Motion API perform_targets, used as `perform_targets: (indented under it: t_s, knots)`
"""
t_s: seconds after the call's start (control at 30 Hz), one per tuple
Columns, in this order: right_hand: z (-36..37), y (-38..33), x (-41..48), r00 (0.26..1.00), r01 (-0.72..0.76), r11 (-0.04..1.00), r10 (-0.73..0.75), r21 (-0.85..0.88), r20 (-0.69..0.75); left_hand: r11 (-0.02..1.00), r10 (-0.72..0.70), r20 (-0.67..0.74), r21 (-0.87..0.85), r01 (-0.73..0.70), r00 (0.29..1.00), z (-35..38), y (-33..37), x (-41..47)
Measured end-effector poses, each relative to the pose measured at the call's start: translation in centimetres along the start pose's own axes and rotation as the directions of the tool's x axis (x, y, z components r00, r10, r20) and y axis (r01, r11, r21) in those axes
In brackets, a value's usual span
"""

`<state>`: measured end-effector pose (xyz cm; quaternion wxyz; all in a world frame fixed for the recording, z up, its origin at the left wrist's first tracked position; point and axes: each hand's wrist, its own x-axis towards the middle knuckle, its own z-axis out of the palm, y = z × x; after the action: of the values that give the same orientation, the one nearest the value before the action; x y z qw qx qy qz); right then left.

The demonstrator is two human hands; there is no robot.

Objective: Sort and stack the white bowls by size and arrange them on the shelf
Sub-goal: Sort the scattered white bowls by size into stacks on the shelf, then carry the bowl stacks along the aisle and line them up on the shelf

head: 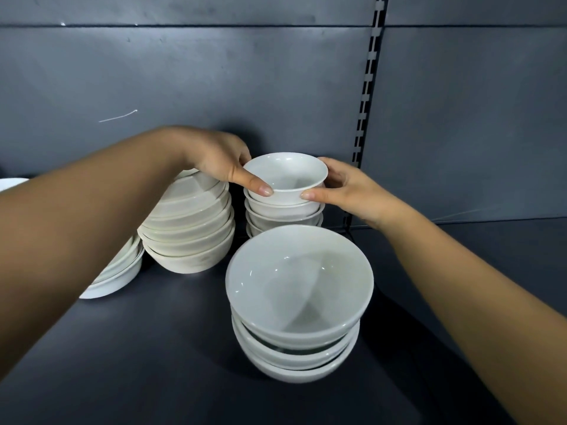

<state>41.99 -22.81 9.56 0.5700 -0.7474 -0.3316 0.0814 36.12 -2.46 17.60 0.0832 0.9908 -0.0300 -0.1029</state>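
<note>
A stack of small white bowls (pixel 283 210) stands at the back of the dark shelf (pixel 171 348). Its top small bowl (pixel 285 171) is held from both sides: my left hand (pixel 224 161) pinches the left rim with the thumb in front, and my right hand (pixel 343 187) grips the right rim, thumb on the near edge. In front stands a stack of three larger white bowls (pixel 299 302). To the left leans a stack of several medium bowls (pixel 190 231), partly hidden by my left forearm.
A stack of shallow white dishes (pixel 119 274) lies at the left, mostly behind my arm. Another white rim (pixel 12 183) shows at the far left edge. A slotted upright (pixel 366 111) runs down the grey back panel. The shelf continues to the right.
</note>
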Motion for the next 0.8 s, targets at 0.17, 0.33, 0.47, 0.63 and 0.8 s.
perform_targets:
  t_s: [0.17, 0.33, 0.47, 0.63, 0.8]
  knots:
    - [-1.1, -2.0, -0.9, 0.994, -0.101, 0.992, 0.103, -0.078, 0.023, 0.999, -0.018, -0.199, -0.05, 0.008, 0.98, 0.0, 1.0, -2.0]
    - [-1.0, -6.4, -2.2, 0.989, 0.059, 0.989, -0.076, -0.136, -0.125, 0.932, 0.004, -0.63, -0.279, -0.231, 0.777, -0.2, 0.8, -7.0]
    - [2.4, -11.4, -2.7, 0.958, 0.286, 0.911, -0.272, -0.298, 0.091, 0.893, -0.094, -0.75, -0.355, -0.278, 0.654, 1.0, -0.1, -12.9]
    - [9.0, -16.2, -3.2, 0.854, 0.48, 0.798, -0.328, -0.366, 0.405, 0.922, -0.229, -0.753, -0.37, -0.11, 0.617, 4.4, -4.1, -21.3]
    - [17.9, -19.5, -4.2, 0.78, 0.575, 0.713, -0.331, -0.401, 0.531, 0.897, -0.407, -0.705, -0.428, 0.109, 0.58, 8.6, -9.9, -30.3]
